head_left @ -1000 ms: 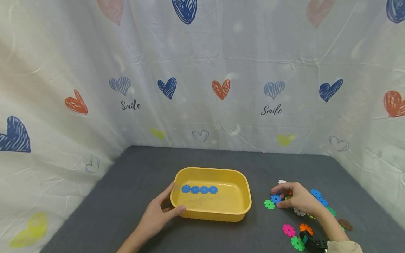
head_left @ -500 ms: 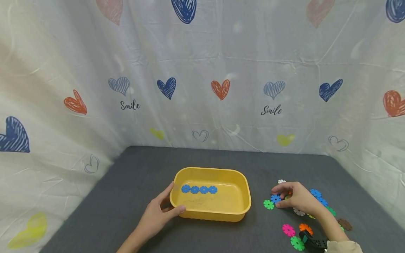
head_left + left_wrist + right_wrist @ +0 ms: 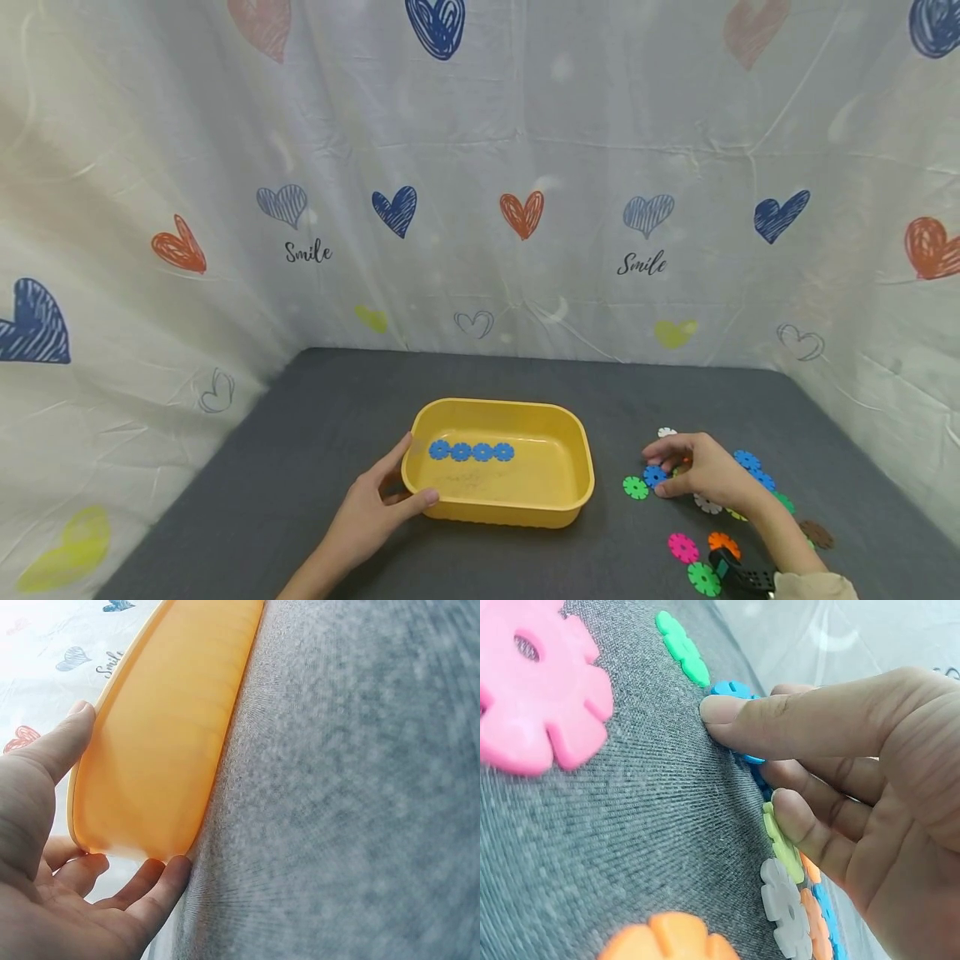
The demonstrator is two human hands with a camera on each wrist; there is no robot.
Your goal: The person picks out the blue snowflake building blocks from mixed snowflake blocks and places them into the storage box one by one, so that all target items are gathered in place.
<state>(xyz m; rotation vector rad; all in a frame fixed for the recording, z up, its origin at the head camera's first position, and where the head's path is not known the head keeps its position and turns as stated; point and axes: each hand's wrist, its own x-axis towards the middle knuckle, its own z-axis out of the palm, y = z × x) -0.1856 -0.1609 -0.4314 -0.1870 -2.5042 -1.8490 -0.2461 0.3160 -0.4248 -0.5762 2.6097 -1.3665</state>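
Note:
A yellow plastic tray stands on the dark cloth, with a row of several blue snowflake discs lying inside. At its left end my left hand grips it, thumb at the front rim and fingers round the end wall, as the left wrist view also shows with the left hand. Right of the tray, my right hand pinches a blue snowflake disc between thumb and fingers, low over the cloth. In the right wrist view the thumb partly covers this blue disc. Beside it lies a green disc.
More loose discs lie around the right hand: pink, orange, green, brown and blue. A pale yellow-green disc sits under the fingers. A curtain with printed hearts hangs behind the table.
The right hand's thumb and the blue disc have shifted very slightly; the hand stays over the same spot. The left hand keeps its grip on the tray. The head view tilts slightly.

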